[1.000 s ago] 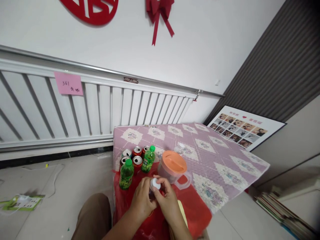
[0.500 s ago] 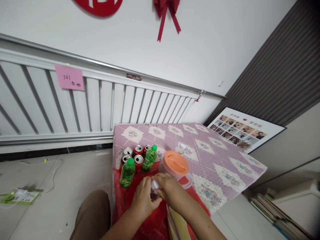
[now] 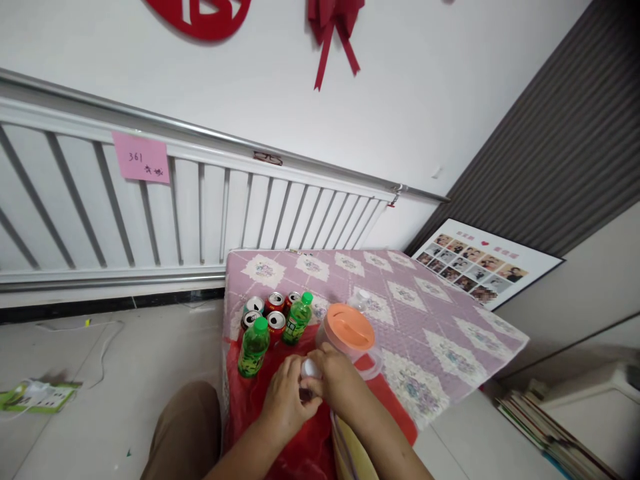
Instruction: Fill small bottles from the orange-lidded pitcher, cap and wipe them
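Both my hands close round a small bottle with a white cap [image 3: 311, 368], above a red cloth [image 3: 255, 427]. My left hand [image 3: 287, 393] wraps the body, most of which the fingers hide. The fingers of my right hand [image 3: 327, 370] press at the cap's right side. Just left of them stand two green-capped drink bottles [image 3: 253, 348] and several opened drink cans [image 3: 276, 323]. A clear pitcher with an orange lid [image 3: 350, 327] stands behind my right hand, its handle towards me.
A clear container [image 3: 360, 300] lies behind the pitcher on the purple patterned cover [image 3: 350, 267]. A yellow bag-like item [image 3: 350, 450] is partly under my right forearm. A white radiator [image 3: 215, 213] runs along the wall; a power strip [image 3: 43, 397] lies on the floor.
The view has shifted slightly. Both hands stay round the white-capped bottle, and my right fingers have moved a little about the cap. The drinks and pitcher stand where they were.
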### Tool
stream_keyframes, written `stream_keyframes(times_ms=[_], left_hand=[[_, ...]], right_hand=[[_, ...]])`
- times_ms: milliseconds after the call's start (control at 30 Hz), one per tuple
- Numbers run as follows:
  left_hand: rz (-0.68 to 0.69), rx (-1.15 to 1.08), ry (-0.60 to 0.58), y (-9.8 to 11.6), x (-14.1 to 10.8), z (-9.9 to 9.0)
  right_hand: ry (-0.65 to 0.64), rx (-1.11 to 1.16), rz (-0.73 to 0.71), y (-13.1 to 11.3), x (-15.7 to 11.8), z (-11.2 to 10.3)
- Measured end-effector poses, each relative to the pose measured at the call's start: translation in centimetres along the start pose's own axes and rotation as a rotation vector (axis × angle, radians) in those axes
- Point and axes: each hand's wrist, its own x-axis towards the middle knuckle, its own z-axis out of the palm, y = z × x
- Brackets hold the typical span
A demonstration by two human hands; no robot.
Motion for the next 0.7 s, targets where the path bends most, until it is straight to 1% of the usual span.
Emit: stream_keyframes(times_ms=[100, 200, 267, 367, 433, 533, 600, 700], left_hand=[[0.021, -0.022, 0.001, 0.1, 0.1, -0.1], [0.036, -0.037, 0.012, 0.1, 0.0, -0.1], [0.036, -0.036, 0.019, 0.0, 0.0, 0.0], [0.041, -0.029, 0.029, -0.3, -0.2, 0.2], [0.058, -0.029, 0.046, -0.6, -0.3, 0.4], [0.089, -0.024, 0.073, -1.0, -0.4, 0.8], [0.096, -0.022, 0.080, -1.2, -0.4, 0.9], [0.080, -0.030, 0.082, -1.3, -0.5, 0.8]], right_hand=[[0.050, -0.019, 0.066, -0.2, -0.2, 0.5], [0.078, -0.004, 0.097, -0.4, -0.8, 0.6], [0.104, 0.070, 0.093, -0.3, -1.3, 0.6], [0.155, 0.263, 0.066, 0.4, -2.0, 1.0], [0.171, 0.365, 0.044, 0.9, -2.3, 1.5], [0.214, 0.452, 0.031, 1.5, -2.4, 2.6], [0.260, 0.460, 0.060, 1.5, -2.4, 3.3], [0.318, 0.413, 0.145, 0.8, -2.3, 4.0]])
